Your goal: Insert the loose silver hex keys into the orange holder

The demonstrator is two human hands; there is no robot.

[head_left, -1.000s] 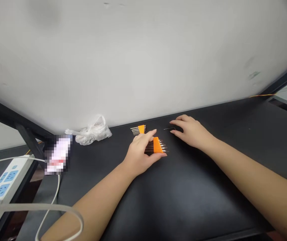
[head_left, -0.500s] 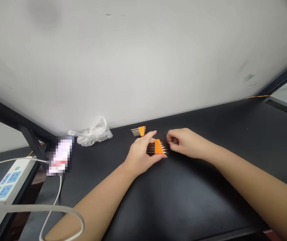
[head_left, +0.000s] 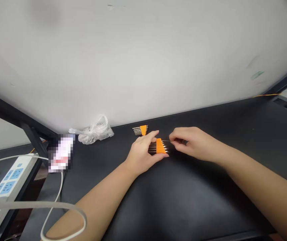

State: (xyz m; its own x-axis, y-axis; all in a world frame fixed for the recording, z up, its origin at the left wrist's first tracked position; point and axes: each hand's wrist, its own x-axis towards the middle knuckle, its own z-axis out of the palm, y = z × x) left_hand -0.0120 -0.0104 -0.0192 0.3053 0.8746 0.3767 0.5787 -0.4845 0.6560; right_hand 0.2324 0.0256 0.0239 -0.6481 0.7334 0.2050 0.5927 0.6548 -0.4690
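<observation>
My left hand (head_left: 140, 152) grips an orange trapezoid holder (head_left: 160, 146) between thumb and fingers, low over the black table. Several slim metal rods run through the holder and stick out on both sides. At its right, my right hand (head_left: 187, 140) is closed in a pinch on a thin metal rod (head_left: 167, 140), which reaches to the holder's upper right edge. Whether the rod's tip is inside the holder I cannot tell. A second orange holder with metal rods (head_left: 143, 130) lies just beyond my left hand, near the wall.
A clear plastic bag (head_left: 95, 130) sits against the wall at left. A blurred-out phone-like object (head_left: 61, 154) stands left of it. A white cable (head_left: 58, 205) loops across the lower left, over my left forearm. A white power strip (head_left: 13, 180) lies beyond the table's left edge.
My right hand has shifted slightly right, and a thin rod now shows between its fingers and the holder. My left hand keeps its hold. The view has tilted a little.
</observation>
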